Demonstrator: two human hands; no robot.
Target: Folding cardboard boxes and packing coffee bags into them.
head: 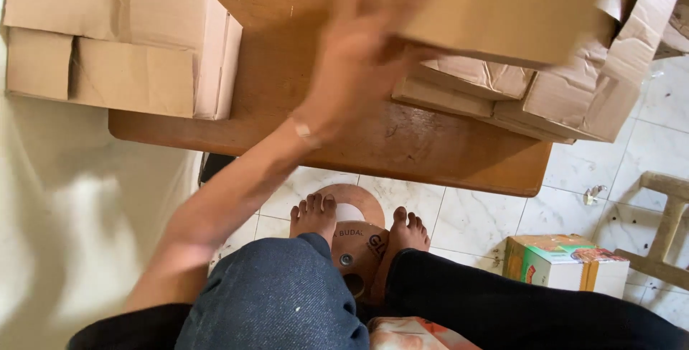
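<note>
My left hand [352, 63] reaches out over the wooden table [402, 152], blurred by motion. Its fingers close on the left edge of a plain brown cardboard box [502, 5], which is lifted and tilted above the table's far right part. Under that box lies a pile of flattened, crumpled cardboard boxes [567, 99] that hangs over the table's right edge. My right hand is out of sight. My knees in dark trousers and my bare feet [359, 221] show below the table's near edge.
A folded cardboard box [122, 41] lies on the table's left end. A brown round disc [359, 246] sits under my feet on the white tiled floor. A small colourful carton [560, 260] and a pale stool [667, 228] stand at the right. White cloth [72, 213] fills the left.
</note>
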